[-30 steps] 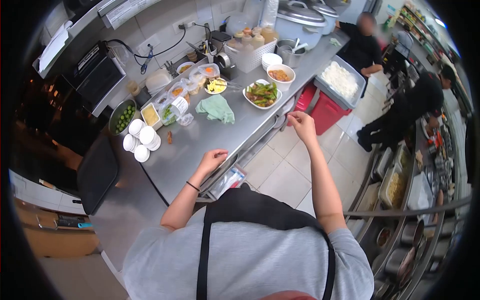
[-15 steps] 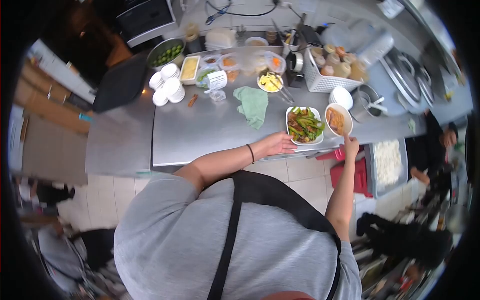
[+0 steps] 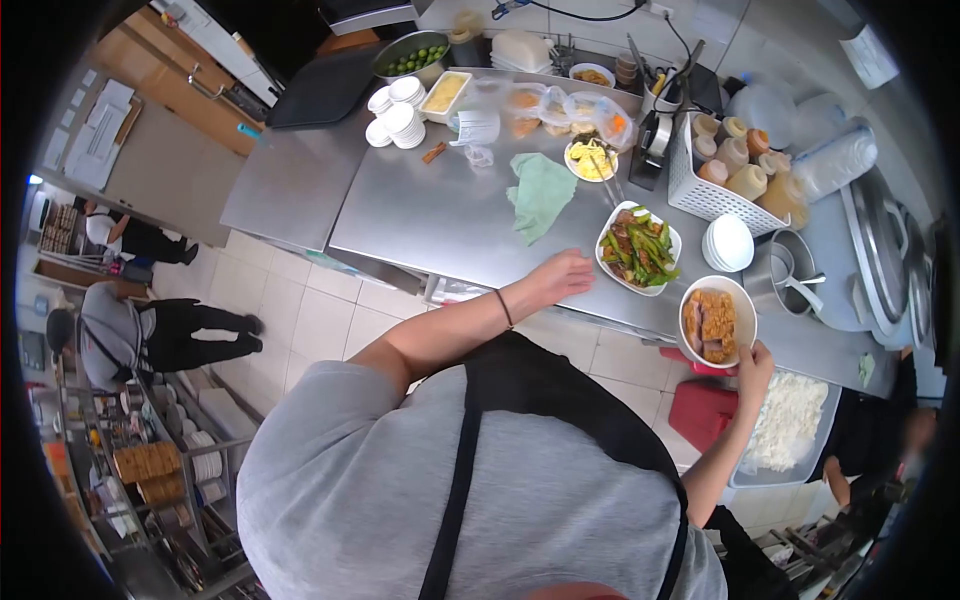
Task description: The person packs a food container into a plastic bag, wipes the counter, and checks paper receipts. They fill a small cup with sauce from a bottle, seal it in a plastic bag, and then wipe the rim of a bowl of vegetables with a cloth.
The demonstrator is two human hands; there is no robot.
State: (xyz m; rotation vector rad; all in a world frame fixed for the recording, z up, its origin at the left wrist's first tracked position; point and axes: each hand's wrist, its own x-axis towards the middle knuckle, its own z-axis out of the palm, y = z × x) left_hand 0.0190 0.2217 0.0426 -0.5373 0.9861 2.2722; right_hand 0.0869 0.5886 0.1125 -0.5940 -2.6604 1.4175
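My right hand (image 3: 755, 374) grips the rim of a white bowl (image 3: 718, 320) holding orange-brown food, at the counter's front edge. My left hand (image 3: 562, 277) rests over the counter edge with its fingers stretched out, holding nothing. Just right of it stands a squarish white dish (image 3: 638, 249) of green vegetables and brown pieces, apart from my fingers. A crumpled green cloth (image 3: 540, 197) lies behind my left hand. Beyond it is a small bowl of yellow food (image 3: 592, 160) with tongs leaning on it.
A white basket of sauce bottles (image 3: 712, 190), stacked white bowls (image 3: 728, 243) and a metal pot (image 3: 780, 272) stand at the right. Below them is a tub of rice (image 3: 790, 425). White cup stacks (image 3: 404, 122) are at the left. Other people stand far left and at the right edge.
The orange-brown food's bowl has moved toward me, away from the vegetable dish, with my right hand on its rim. My left hand has come away from that dish. The view has turned.
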